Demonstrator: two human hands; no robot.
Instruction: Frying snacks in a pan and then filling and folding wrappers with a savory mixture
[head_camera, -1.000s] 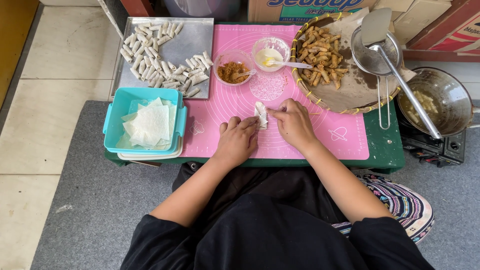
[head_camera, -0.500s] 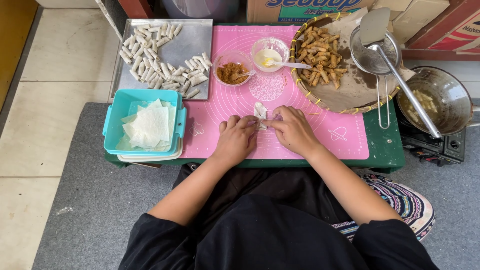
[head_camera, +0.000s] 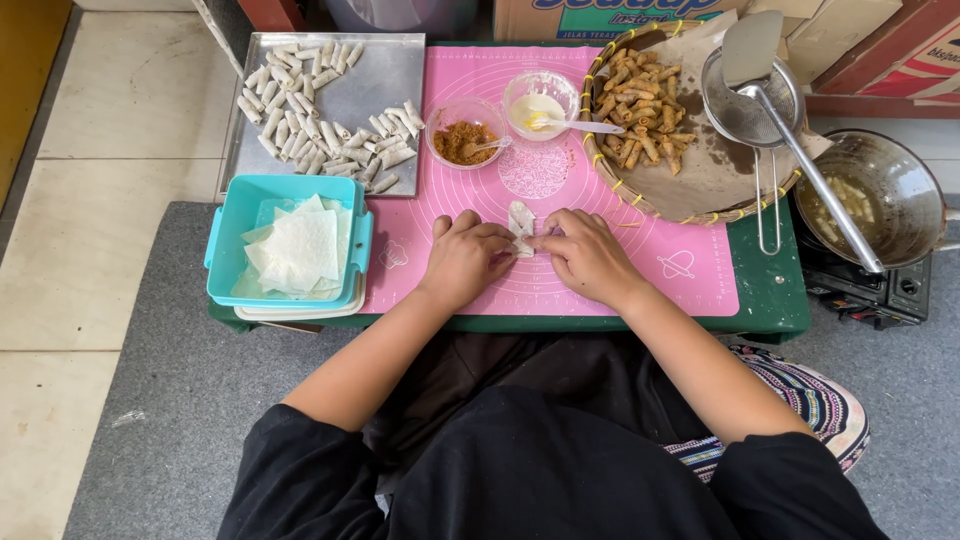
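**Rolling a small wrapper on the pink mat**

Pinching from both sides, the left hand (head_camera: 466, 256) and right hand (head_camera: 585, 256) close their fingertips on a small white wrapper (head_camera: 521, 222) lying on the pink mat (head_camera: 620, 180), probably to keep the fold tight. Just beyond the fingers stand a bowl of brown filling (head_camera: 466, 141) and a bowl of pale paste (head_camera: 540, 102), each holding a spoon, likely kept within easy reach. Left of the left hand, a teal box (head_camera: 232, 240) holds spare wrappers; beyond it a metal tray (head_camera: 390, 80) carries finished rolls. Beyond the right fingers sits a woven tray (head_camera: 720, 170) of fried rolls.
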